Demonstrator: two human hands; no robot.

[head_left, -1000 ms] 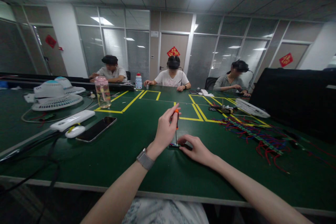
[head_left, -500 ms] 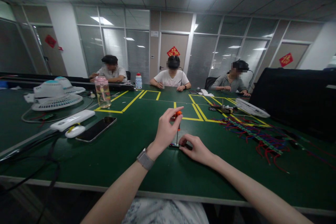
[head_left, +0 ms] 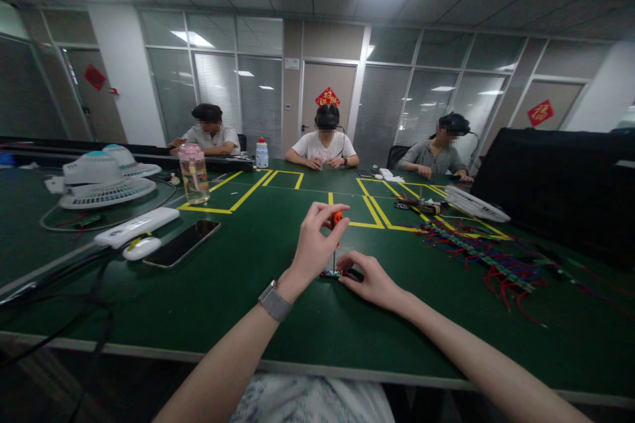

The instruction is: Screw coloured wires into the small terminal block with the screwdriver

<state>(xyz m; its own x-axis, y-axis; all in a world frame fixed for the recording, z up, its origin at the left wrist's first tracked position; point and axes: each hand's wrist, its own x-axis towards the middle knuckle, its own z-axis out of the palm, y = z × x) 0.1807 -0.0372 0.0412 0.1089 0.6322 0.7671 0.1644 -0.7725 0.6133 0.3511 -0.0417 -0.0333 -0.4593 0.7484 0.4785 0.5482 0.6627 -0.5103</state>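
My left hand, with a watch on its wrist, grips an upright screwdriver by its orange and black handle. The thin shaft points straight down, and its tip meets a small circuit board lying on the green table. Low on the table, my right hand is closed at the right end of that board, thumb and fingers curled against it. A dark piece shows under the right fingers; what it is, I cannot make out. The fingers hide part of the board.
Boards with red and blue wires lie to the right, near a black case. On the left are a phone, a white power strip, white fans and a bottle. Three people sit across the table.
My left index finger has curled down over the screwdriver handle from a straighter pose. The right hand stays at the board. Across the table, the middle person's hands have come closer together.
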